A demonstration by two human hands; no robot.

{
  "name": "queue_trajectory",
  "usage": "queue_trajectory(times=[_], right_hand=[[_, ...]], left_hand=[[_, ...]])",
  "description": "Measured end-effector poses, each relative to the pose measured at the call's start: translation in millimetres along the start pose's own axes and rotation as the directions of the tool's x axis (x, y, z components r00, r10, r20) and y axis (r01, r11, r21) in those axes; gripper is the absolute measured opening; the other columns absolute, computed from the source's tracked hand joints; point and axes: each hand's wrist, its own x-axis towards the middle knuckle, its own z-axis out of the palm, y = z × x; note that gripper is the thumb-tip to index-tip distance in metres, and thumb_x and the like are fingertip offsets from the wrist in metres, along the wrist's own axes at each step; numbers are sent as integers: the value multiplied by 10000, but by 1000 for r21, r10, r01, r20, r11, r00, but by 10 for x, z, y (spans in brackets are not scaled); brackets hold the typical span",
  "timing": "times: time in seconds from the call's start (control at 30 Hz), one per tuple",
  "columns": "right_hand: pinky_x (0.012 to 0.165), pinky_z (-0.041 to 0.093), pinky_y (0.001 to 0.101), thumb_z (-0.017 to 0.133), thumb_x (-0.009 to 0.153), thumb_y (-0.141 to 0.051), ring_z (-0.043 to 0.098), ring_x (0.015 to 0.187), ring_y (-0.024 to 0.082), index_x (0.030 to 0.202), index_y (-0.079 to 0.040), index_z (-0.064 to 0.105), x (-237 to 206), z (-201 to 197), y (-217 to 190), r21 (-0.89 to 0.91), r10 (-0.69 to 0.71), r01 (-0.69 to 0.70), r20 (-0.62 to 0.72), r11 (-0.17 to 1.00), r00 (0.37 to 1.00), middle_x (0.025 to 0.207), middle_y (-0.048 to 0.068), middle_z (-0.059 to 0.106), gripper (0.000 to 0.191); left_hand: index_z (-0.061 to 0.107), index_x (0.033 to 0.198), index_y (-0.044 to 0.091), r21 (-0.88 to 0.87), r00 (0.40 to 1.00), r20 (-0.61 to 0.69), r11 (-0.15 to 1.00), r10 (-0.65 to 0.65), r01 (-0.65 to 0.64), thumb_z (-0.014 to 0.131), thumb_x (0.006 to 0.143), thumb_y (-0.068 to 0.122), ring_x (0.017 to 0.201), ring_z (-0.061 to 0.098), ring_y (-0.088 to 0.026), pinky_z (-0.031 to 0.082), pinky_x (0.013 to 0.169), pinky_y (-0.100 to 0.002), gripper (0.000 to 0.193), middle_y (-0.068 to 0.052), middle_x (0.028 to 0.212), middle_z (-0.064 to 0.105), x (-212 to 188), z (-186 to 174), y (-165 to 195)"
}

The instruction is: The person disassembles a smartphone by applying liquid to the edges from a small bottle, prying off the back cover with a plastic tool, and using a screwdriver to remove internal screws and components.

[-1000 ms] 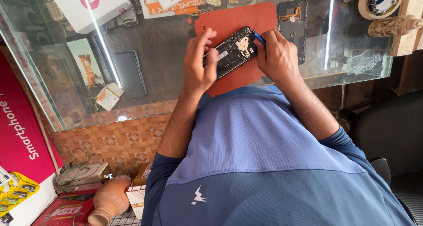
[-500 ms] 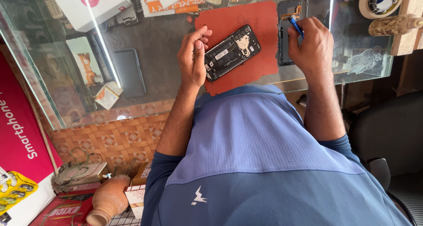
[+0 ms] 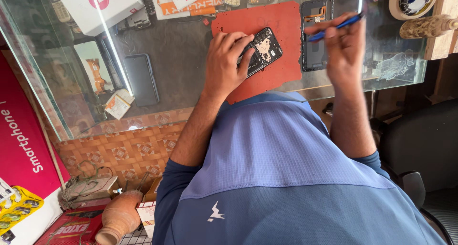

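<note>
the left hand [image 3: 228,59] lies on the opened phone [image 3: 261,51], fingers curled over its near end, the grip closed on it and pinning it to the red mat [image 3: 281,20]. the right hand [image 3: 342,49] is raised above the surface, its grip pinched shut around a blue tool [image 3: 334,27] that lies roughly level, tip toward the right. half a second ago this hand sat lower, close over the back cover [image 3: 315,35]; now it is lifted and blurred, while the left hand has shifted further onto the phone. the cover lies just right of the mat, near the glass surface [image 3: 181,40] front edge. open glass stretches left of the mat toward a dark phone [image 3: 141,79] lying well apart.
</note>
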Motion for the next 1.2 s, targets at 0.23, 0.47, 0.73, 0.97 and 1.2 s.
queue_trajectory(times=[0.23, 0.47, 0.73, 0.97, 1.2], right_hand=[[960, 634, 346, 572, 1120, 110, 739, 1103, 237, 1260, 1, 421, -195, 400, 112, -92, 109, -104, 56, 990, 992, 1162, 205, 703, 233], [927, 666, 377, 572, 1131, 93, 740, 1049, 229, 1253, 3, 411, -178, 397, 101, -76, 73, -71, 25, 995, 997, 1154, 194, 684, 221], [1031, 668, 420, 600, 1076, 157, 730, 1143, 271, 1270, 34, 441, -157, 426, -49, 41, 2, -5, 86, 999, 996, 1205, 201, 643, 279], [967, 645, 387, 710, 978, 138, 725, 1131, 297, 1094, 88, 582, -203, 636, -312, -175, -153, 185, 182, 967, 971, 1204, 248, 681, 179], [892, 685, 390, 804, 955, 94, 764, 1072, 326, 999, 42, 566, -172, 739, -554, -408, -439, 507, 256, 759, 862, 1071, 225, 700, 248]], left_hand=[[728, 1220, 108, 80, 1000, 17, 997, -19, 18, 720, 1016, 218, 1052, 581, -217, 455, 932, -401, 231, 12, 1160, 644, 51, 69, 26], [514, 1419, 19, 313, 977, 187, 949, -104, 41, 906, 619, 543, 1113, 522, -308, 398, 925, -477, 1034, -116, 1269, 533, -32, 69, 199], [480, 1269, 44, 154, 923, 234, 949, -306, 275, 954, 693, 383, 973, 680, -343, 573, 764, -433, 820, -166, 1199, 527, -28, 188, 88], [377, 1380, 31, -576, 923, 146, 728, -357, 372, 919, 896, 178, 1090, 739, -241, 611, 937, -356, 741, -171, 1177, 705, -77, 117, -41], [206, 1566, 55, -887, 929, 198, 347, -312, 305, 672, 1025, -37, 1085, 741, -180, 623, 939, -313, 720, -191, 1211, 713, -108, 9, 260]])
